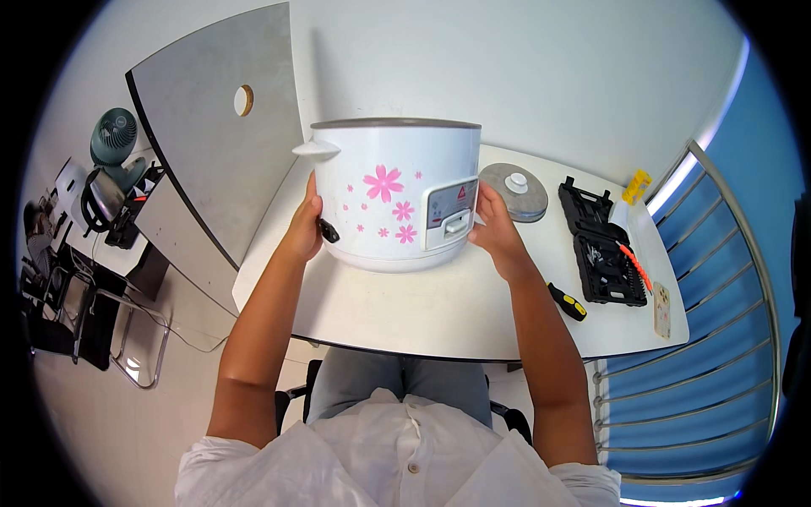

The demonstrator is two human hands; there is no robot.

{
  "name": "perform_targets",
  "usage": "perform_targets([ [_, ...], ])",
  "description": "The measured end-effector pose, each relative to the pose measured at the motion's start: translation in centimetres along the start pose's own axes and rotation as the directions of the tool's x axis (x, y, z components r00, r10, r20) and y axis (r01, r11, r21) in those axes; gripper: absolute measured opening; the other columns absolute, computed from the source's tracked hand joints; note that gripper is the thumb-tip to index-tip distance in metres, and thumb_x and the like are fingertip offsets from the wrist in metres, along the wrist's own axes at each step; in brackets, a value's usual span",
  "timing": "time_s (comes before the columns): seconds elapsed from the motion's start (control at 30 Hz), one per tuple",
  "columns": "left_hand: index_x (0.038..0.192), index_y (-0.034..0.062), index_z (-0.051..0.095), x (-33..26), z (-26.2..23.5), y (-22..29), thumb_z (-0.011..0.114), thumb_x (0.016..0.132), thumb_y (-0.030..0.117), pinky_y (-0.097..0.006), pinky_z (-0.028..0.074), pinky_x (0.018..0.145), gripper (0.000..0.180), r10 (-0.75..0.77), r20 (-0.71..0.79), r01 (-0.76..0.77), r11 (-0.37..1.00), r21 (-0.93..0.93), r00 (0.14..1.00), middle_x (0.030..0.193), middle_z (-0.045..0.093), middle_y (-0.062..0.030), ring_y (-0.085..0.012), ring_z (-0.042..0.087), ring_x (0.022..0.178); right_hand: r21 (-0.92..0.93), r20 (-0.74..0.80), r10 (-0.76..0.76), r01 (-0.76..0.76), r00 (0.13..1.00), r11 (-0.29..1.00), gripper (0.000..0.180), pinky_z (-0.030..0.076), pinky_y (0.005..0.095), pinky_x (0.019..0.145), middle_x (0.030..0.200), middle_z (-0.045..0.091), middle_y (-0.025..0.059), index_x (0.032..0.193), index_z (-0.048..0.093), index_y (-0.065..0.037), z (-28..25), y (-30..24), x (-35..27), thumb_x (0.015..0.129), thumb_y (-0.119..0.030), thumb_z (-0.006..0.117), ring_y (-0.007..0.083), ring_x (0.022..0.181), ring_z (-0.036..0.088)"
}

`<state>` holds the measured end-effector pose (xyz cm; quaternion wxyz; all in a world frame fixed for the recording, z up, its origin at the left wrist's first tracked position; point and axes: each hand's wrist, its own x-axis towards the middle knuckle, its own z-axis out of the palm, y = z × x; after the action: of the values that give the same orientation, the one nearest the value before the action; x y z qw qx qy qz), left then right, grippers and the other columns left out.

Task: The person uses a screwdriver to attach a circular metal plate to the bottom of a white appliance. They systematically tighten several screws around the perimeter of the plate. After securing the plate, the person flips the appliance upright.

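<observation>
A white rice cooker [372,215] with pink flowers stands upright between my hands, over the white table; whether its base touches the tabletop I cannot tell. Its switch panel [449,213] faces toward me and to the right. My left hand [306,221] grips the cooker's left side, next to a black socket [329,231] low on the wall. On the other side, my right hand [498,224] holds the body beside the panel. Both hands' fingertips are partly hidden behind the cooker. A round glass lid [517,193] with a white knob lies behind my right hand.
An open black tool case [604,253] lies on the table's right side, near a yellow-black screwdriver handle [567,302], a patterned phone case [661,310] and a yellow object [636,187]. A grey partition [211,127] borders the left, and a metal railing [764,304] the right.
</observation>
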<state>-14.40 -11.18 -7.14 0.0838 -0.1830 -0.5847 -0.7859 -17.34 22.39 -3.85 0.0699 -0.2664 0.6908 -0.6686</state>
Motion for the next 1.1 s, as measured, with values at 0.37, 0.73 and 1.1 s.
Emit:
perform_targets([
  [0.37, 0.157, 0.0056, 0.001, 1.0, -0.7, -4.7, 0.069, 0.064, 0.08, -0.042, 0.018, 0.118, 0.137, 0.084, -0.003, -0.08, 0.958, 0.276, 0.996, 0.159, 0.019, -0.0145, -0.0286, 0.02, 0.147, 0.102, -0.112, 0.068, -0.056, 0.991, 0.993, 0.08, 0.036, 0.0363, 0.106, 0.147, 0.044, 0.0065, 0.154, 0.03, -0.007, 0.1, 4.2, 1.5, 0.077, -0.001, 0.048, 0.02, 0.136, 0.038],
  [0.73, 0.156, 0.0073, -0.009, 0.5, 1.9, -5.7, 0.083, 0.059, 0.068, -0.047, 0.018, 0.119, 0.147, 0.173, 0.003, -0.166, 0.938, 0.304, 0.985, 0.16, 0.012, -0.0203, -0.0336, 0.016, 0.148, 0.185, -0.222, 0.224, -0.185, 0.949, 0.965, 0.064, 0.044, 0.0343, 0.101, 0.133, 0.056, 0.0088, 0.146, 0.044, -0.007, -1.4, 7.2, 1.7, 0.082, 0.0, 0.046, 0.0184, 0.118, 0.056],
  [1.1, 0.149, 0.0051, 0.035, 0.9, -3.1, -6.2, 0.09, 0.063, 0.038, -0.04, 0.032, 0.113, 0.106, 0.1, -0.037, -0.079, 0.923, 0.376, 0.994, 0.145, 0.045, -0.0124, -0.0259, 0.041, 0.138, 0.001, -0.172, 0.125, -0.126, 0.977, 0.992, 0.062, 0.044, 0.034, 0.096, 0.124, 0.058, 0.0049, 0.142, 0.045, -0.006, -0.9, 6.3, 1.4, 0.08, -0.007, 0.054, 0.0175, 0.115, 0.052],
])
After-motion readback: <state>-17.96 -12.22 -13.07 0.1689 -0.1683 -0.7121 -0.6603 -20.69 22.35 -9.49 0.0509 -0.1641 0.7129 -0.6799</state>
